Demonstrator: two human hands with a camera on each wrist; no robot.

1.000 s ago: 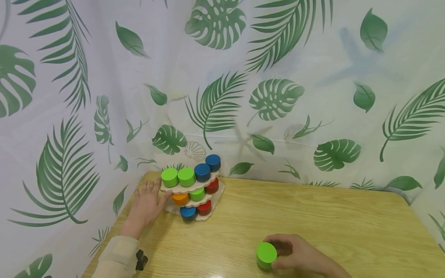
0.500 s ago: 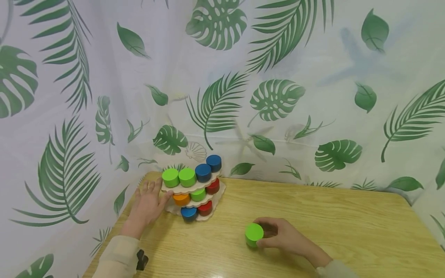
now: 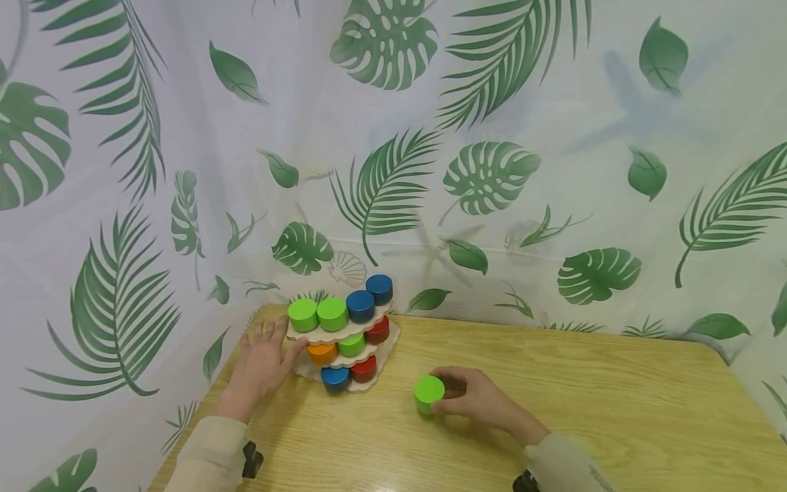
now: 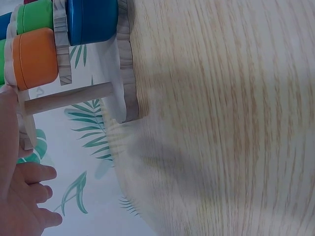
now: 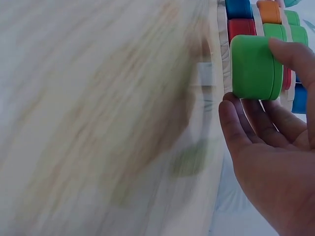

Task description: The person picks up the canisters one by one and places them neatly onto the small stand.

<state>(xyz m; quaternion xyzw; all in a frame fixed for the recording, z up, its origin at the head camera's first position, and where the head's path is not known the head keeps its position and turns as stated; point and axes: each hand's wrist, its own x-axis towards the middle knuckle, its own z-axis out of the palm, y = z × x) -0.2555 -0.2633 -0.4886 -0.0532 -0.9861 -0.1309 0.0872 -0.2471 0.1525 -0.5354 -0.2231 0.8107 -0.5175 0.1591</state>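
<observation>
In the head view a wooden tiered stand (image 3: 389, 348) with wavy-edged shelves sits at the table's far left, bearing green, blue, orange and red cylinders. My left hand (image 3: 264, 362) is beside its left side, fingers spread and thumb right at the top shelf's edge. The left wrist view shows an orange cylinder (image 4: 38, 59) near that thumb. My right hand (image 3: 476, 400) holds a green cylinder (image 3: 429, 394) between thumb and fingers, right of the stand and nearer me. A seam shows near one end of this green cylinder (image 5: 256, 67) in the right wrist view.
The wood-grain table (image 3: 584, 396) runs wide to the right. Behind and left of it hangs a white curtain (image 3: 393, 109) printed with green leaves. On the top shelf stand two green cylinders (image 3: 333, 314) and two blue ones (image 3: 361, 306).
My right hand has carried the green cylinder left and away from me across the table, toward the stand. The left hand has stayed at the stand's side.
</observation>
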